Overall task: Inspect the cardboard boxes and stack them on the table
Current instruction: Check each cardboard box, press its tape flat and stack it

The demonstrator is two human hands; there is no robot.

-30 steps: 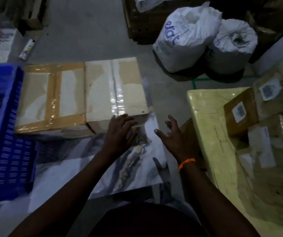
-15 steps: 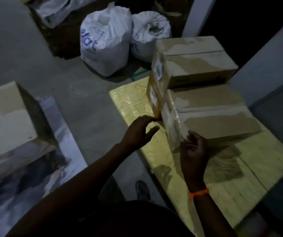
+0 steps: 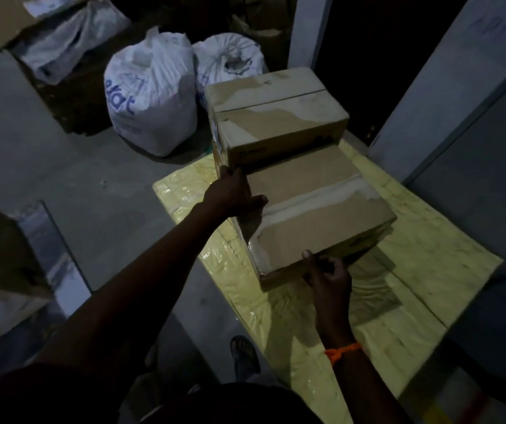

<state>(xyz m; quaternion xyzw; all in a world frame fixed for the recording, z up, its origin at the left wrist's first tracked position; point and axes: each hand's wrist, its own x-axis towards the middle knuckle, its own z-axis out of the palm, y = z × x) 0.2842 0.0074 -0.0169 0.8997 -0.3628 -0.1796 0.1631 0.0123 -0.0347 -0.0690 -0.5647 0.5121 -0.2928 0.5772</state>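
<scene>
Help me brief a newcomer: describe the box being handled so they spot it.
Start at the yellow wrapped table on the right. Of the cardboard boxes there, take the nearer box, in front of the far box. Only it is gripped: left hand at its left side, right hand at its near edge.

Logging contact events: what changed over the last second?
Both hands swung right, from the marble-patterned surface to the yellow table. The left hand now grips the near cardboard box at its left side, the right hand at its front edge. The far boxes and white sacks stayed put.
</scene>
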